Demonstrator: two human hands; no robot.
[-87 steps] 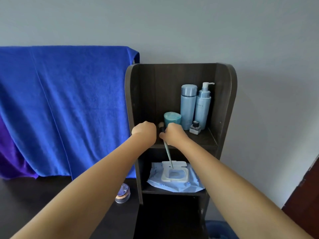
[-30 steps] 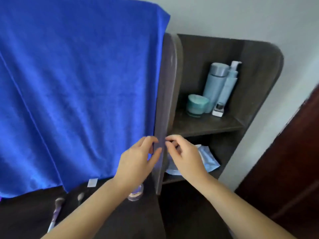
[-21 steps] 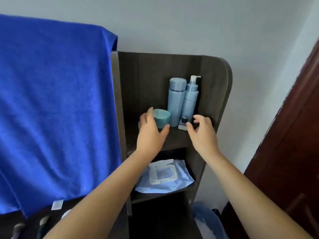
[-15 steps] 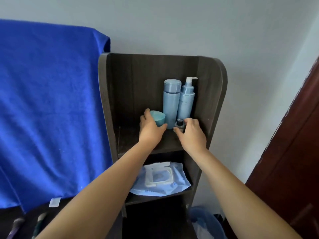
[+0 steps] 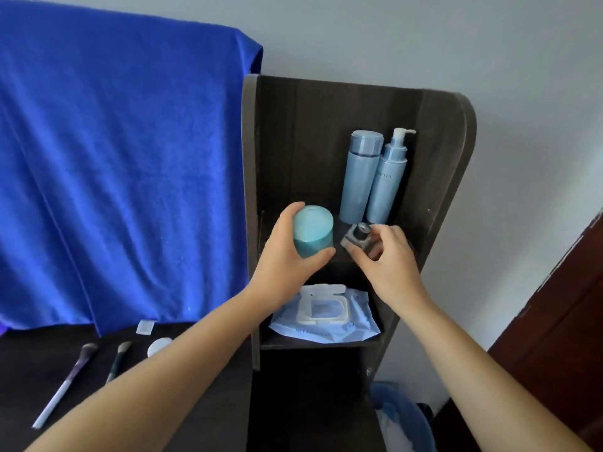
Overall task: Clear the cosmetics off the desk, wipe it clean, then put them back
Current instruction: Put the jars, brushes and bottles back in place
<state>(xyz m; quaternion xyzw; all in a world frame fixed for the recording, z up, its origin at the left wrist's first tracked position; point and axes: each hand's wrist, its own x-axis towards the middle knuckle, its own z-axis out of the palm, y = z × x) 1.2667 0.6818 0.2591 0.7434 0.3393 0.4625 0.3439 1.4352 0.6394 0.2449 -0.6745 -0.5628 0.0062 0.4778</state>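
Observation:
My left hand [image 5: 287,256] grips a round teal jar [image 5: 312,230], lifted and tilted in front of the dark wooden shelf unit [image 5: 437,177]. My right hand [image 5: 390,259] pinches a small clear square bottle with a dark cap [image 5: 357,237], also raised off the upper shelf. Two tall pale-blue bottles stay at the back of that shelf: a capped one [image 5: 360,177] and a pump one [image 5: 388,181]. On the dark desk [image 5: 26,363] at lower left lie two makeup brushes [image 5: 65,383] [image 5: 117,360] and a small clear jar [image 5: 158,345].
A pack of wet wipes [image 5: 326,314] with its white lid open lies on the lower shelf. A blue towel [image 5: 114,158] hangs behind the desk. A blue bin [image 5: 401,419] sits on the floor at lower right, beside a dark red door [image 5: 561,321].
Both hands reached from the shelf's side panel to the upper shelf, closed on the teal jar and the small bottle, and lifted them off it. The brushes now lie on the desk.

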